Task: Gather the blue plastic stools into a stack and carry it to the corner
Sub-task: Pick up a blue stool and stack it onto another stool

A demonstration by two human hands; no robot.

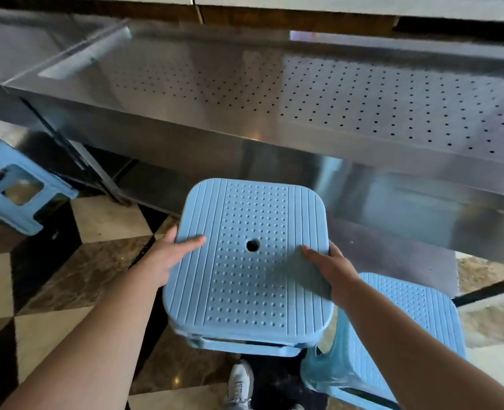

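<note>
Both hands clamped on the seat of the top blue stool (252,258), at the middle of the view, in front of the steel counter (274,93). Under this seat, a second rim visible at the near edge, so probably already a small stack of stools, though how many, not possible to tell.

Possible troubles from here:
- Grip only on the top seat, so lower stools may slip off when lifted, if not nested tightly.
- Smooth plastic edges, no handle; may slide out of the palms if tilted.
- Stool at the right (404,335) just beside the stack, close to the right forearm; may be knocked over during a swing.
- Shoe (240,383) directly below the stack; a dropped stool may land on the foot.
- Another stool at the far left (11,187), half under the counter, not yet gathered; easy to forget.

Left hand (168,258): thumb flat on top of the seat, fingers wrapped under the left edge, narrow hold. Right hand (330,267): thumb on top also, fingers curled over the right edge, holding the seat firmly.
</note>
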